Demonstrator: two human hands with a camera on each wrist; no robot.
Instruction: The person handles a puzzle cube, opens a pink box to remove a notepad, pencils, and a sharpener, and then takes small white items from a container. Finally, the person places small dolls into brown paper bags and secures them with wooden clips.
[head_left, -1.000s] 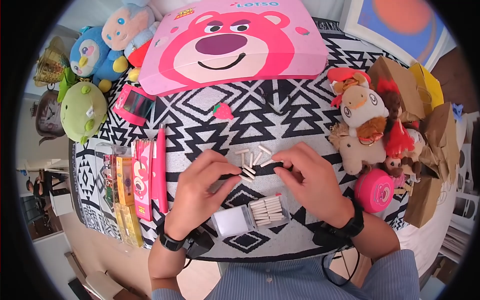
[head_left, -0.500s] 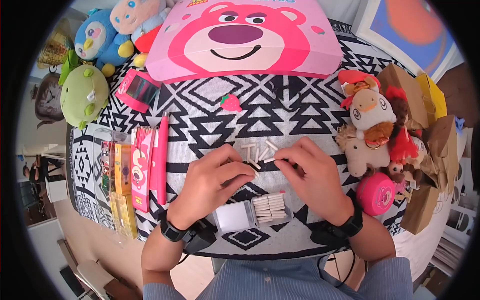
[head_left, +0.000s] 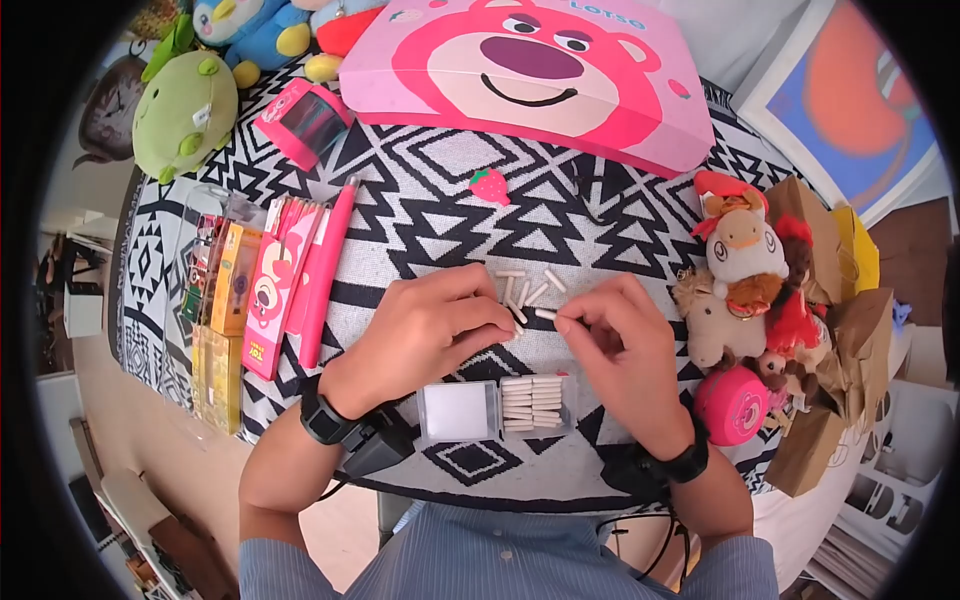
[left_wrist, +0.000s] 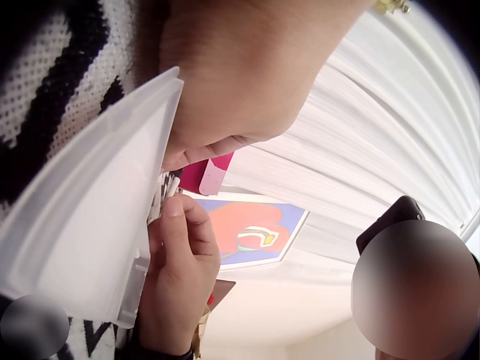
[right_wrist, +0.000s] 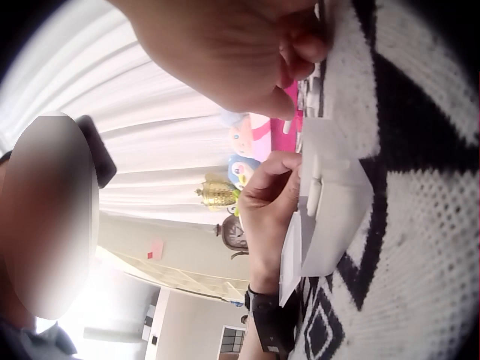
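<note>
Between thumb and forefinger, my right hand (head_left: 625, 360) pinches a small white stick (head_left: 545, 314), which also pokes from its fingertips in the left wrist view. Opposite it, my left hand (head_left: 425, 330) has its fingers curled, with another white stick (head_left: 519, 329) at its thumb and fingertips. Several loose white sticks (head_left: 537, 293) lie scattered on the patterned cloth just beyond both hands. Nearer my body is an opened, hinged clear plastic box (head_left: 498, 430); its right half holds stacked white sticks (head_left: 532, 402), while a white surface fills the left half (head_left: 458, 411).
At left lie pink pencil packaging (head_left: 275, 290) and a pink pen (head_left: 328, 275). Behind are a strawberry piece (head_left: 489, 186) and a large pink bear box (head_left: 530, 75). Plush toys (head_left: 735, 270), a round pink case (head_left: 731, 407) and paper bags (head_left: 865, 330) stand at right.
My left fingers have come in over the near sticks, with one now at their tips. My right hand keeps its pinch on its stick. The head view has shifted and tilted.
</note>
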